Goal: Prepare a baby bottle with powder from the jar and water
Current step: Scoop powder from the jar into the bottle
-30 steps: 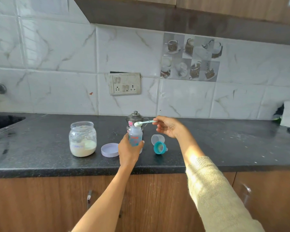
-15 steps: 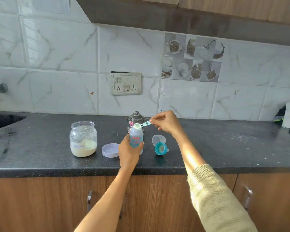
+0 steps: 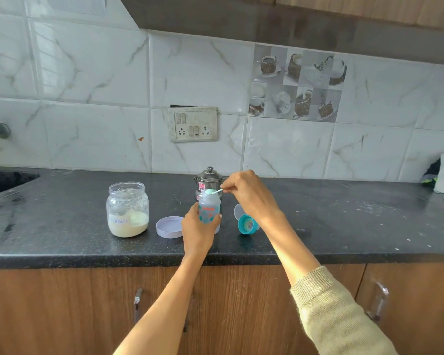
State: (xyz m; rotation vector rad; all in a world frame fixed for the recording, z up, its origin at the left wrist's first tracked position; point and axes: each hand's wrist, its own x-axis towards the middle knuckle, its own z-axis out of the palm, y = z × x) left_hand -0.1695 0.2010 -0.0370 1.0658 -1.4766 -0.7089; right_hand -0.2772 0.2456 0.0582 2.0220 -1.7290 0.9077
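Since half a second ago the spoon [image 3: 214, 191] has turned over: its bowl now lies face down right on the open mouth of the baby bottle [image 3: 209, 206], where before it sat tilted just above the rim. The right hand [image 3: 246, 194] has rolled with it and pinches the spoon's thin handle between thumb and fingertips, at about 2 o'clock from the bottle's mouth. The left hand [image 3: 199, 228] grips the lower part of the bottle, fingers curled round it, and holds it upright over the dark counter [image 3: 62, 226], near the front edge.

At 9 o'clock from the bottle stands the open jar [image 3: 127, 209], labelled in handwriting and about a third full of pale powder. Its lilac lid [image 3: 169, 227] lies rim up between jar and left hand, just beside the hand. At 3 o'clock from the bottle the teal teat ring [image 3: 246, 224] lies on its side, with a clear cap [image 3: 238, 209] just behind it. A small steel pot [image 3: 208, 181] with a knobbed lid stands at 12 o'clock, behind the bottle.
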